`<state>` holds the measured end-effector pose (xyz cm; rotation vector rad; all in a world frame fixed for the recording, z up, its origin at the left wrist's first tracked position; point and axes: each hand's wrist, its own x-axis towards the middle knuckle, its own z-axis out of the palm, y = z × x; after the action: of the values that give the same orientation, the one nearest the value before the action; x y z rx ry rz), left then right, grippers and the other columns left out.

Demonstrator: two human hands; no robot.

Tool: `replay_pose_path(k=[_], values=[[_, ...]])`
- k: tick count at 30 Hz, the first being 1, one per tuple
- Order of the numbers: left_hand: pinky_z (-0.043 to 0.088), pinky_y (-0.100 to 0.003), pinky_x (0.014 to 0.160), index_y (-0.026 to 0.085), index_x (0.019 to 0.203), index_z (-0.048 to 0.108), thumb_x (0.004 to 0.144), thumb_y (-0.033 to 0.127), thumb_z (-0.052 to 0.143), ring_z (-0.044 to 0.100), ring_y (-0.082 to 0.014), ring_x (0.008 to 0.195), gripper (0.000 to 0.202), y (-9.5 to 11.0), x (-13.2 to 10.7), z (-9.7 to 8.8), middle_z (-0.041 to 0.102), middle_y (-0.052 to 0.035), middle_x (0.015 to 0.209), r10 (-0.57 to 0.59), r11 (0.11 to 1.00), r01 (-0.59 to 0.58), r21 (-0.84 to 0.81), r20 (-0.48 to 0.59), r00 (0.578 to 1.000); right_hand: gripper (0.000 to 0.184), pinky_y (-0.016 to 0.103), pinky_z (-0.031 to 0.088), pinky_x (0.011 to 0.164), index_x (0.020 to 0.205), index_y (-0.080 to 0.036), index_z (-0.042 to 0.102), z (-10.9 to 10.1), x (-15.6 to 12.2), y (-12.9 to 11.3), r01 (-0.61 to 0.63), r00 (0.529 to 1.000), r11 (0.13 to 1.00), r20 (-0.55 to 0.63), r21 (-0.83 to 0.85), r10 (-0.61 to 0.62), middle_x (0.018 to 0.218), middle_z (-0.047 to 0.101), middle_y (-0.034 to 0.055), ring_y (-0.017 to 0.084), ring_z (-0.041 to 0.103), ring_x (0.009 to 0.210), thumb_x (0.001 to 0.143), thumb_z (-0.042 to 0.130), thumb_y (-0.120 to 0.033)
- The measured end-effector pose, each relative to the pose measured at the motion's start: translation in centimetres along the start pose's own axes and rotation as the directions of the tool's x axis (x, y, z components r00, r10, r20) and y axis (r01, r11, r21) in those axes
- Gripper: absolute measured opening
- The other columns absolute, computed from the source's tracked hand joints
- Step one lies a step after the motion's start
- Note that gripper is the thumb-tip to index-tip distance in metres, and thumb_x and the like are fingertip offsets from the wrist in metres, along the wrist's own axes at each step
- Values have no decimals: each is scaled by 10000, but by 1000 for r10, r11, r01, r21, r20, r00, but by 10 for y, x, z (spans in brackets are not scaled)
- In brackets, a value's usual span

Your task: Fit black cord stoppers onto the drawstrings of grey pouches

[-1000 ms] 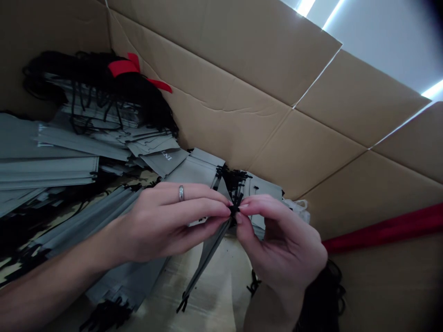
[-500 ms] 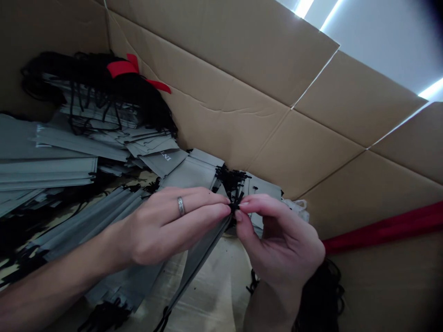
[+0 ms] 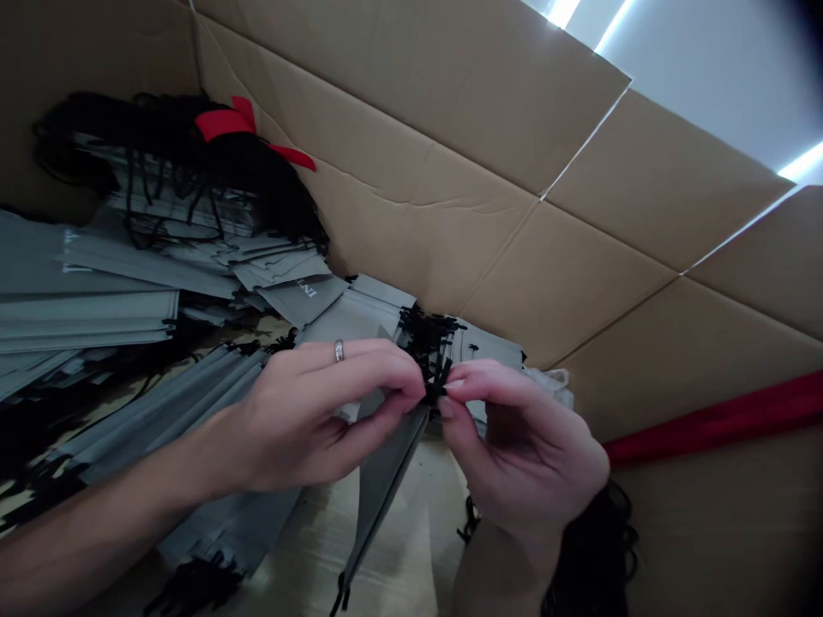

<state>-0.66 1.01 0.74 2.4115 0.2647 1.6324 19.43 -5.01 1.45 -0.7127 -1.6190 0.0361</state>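
Note:
My left hand (image 3: 321,411), with a ring on one finger, and my right hand (image 3: 520,437) meet at the top of a flat grey drawstring bag (image 3: 382,506). Their fingertips pinch the black cord (image 3: 438,384) at the bag's neck from either side. The bag hangs down from there, with its cord ends dangling at the bottom. Behind the fingers sits a bunch of black cords (image 3: 428,343) from other grey bags (image 3: 357,317). More grey bags (image 3: 193,403) lie beneath my left forearm.
Stacks of grey bags (image 3: 83,317) with white lettering and tangled black cords (image 3: 193,163) fill the left side. The cardboard box wall (image 3: 514,248) rises behind, with a red ribbon (image 3: 225,124) and a red strip (image 3: 713,420) against it.
The hanging bag has swung more upright. My left fingers have curled, leaving a gap above the thumb. The view has shifted slightly.

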Motion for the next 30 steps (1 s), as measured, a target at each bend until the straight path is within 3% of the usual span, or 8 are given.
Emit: replay_pose_path(k=[12, 18, 22, 26, 30], values=[[651, -185, 746, 180, 995, 725, 955, 29, 729, 796, -118, 823, 156, 4, 3, 1, 800, -15, 894, -74, 969, 62, -240, -40, 996, 300, 293, 656, 732, 1053, -185, 822, 2, 2, 3, -79, 997, 965, 44, 251, 71, 914, 792, 26, 174, 768, 863, 873, 793, 54], [643, -207, 719, 174, 1020, 738, 924, 15, 737, 791, -129, 837, 186, -1, 2, 3, 791, -15, 907, -81, 963, 63, -263, -57, 995, 275, 295, 663, 756, 1052, -189, 809, 4, 2, 4, -51, 998, 979, 31, 198, 46, 903, 788, 28, 179, 779, 872, 895, 793, 36], [670, -190, 782, 174, 1059, 744, 908, 8, 762, 818, -125, 873, 225, -1, 1, 4, 820, -24, 958, -29, 987, 12, -159, -108, 994, 283, 312, 672, 772, 1044, -188, 811, 6, 2, 3, -5, 1000, 991, -16, 132, 7, 919, 796, 29, 183, 784, 868, 889, 784, 47], [684, -161, 840, 165, 1086, 768, 910, 77, 847, 843, -121, 892, 212, 5, -2, 5, 858, -33, 995, 23, 999, -15, 52, -164, 986, 314, 318, 690, 801, 1049, -184, 821, 8, 2, -3, 38, 998, 999, -59, 11, -38, 906, 806, 17, 181, 797, 873, 872, 786, 73], [688, -171, 912, 155, 1100, 758, 962, 117, 840, 848, -118, 922, 166, 14, -3, 2, 876, -32, 1043, 33, 964, -3, 266, -109, 993, 344, 335, 712, 857, 1081, -172, 824, 10, 0, -10, 75, 994, 988, -65, -132, -85, 942, 827, 26, 190, 815, 930, 870, 784, 97]])
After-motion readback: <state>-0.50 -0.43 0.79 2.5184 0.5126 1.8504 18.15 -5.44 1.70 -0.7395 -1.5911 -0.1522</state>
